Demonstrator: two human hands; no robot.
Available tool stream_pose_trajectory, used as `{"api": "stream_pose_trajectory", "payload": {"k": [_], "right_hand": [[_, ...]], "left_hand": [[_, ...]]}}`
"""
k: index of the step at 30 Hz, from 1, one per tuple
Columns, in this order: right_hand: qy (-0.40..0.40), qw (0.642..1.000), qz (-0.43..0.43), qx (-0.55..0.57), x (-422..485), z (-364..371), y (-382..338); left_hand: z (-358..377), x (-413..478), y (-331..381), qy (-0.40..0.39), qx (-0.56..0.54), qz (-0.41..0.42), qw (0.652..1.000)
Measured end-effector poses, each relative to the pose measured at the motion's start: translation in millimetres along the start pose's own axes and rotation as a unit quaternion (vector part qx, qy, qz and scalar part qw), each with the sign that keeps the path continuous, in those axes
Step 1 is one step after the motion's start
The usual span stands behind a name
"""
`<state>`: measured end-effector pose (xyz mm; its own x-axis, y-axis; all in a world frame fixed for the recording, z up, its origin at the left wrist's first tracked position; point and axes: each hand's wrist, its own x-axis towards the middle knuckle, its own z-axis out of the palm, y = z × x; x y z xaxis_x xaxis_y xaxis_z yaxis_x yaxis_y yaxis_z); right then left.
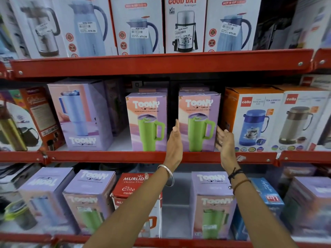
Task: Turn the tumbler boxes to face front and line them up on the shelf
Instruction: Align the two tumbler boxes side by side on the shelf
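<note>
On the middle red shelf (143,156) stand three Toony tumbler boxes. The right one (198,120), showing a green tumbler, faces front, and my hands flank it. My left hand (174,140) is flat beside its left side with fingers straight. My right hand (223,140) is spread against its right side. Neither hand grips the box. A second green-tumbler box (146,120) faces front a gap to the left. A bigger box with a blue tumbler (80,115) stands further left, turned slightly and upside down. More boxes sit behind the two green ones.
Orange-and-white Cello jug boxes (254,119) stand close against the right side. A dark orange box (41,115) is at the far left. The upper shelf holds flask boxes (139,25). The lower shelf holds more Toony boxes (211,203) and a red Murlid box (130,187).
</note>
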<state>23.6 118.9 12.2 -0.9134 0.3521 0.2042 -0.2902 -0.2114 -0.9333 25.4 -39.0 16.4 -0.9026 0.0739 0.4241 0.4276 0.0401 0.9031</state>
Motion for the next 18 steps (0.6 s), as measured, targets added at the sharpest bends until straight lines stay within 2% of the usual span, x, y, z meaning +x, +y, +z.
{"api": "stream_pose_trajectory", "payload": {"k": [18], "right_hand": [[0.014,1.000,0.000,0.008,-21,9,-18]], "left_hand": [[-8,-12,3,-0.042,0.061,0.013,0.997]]}}
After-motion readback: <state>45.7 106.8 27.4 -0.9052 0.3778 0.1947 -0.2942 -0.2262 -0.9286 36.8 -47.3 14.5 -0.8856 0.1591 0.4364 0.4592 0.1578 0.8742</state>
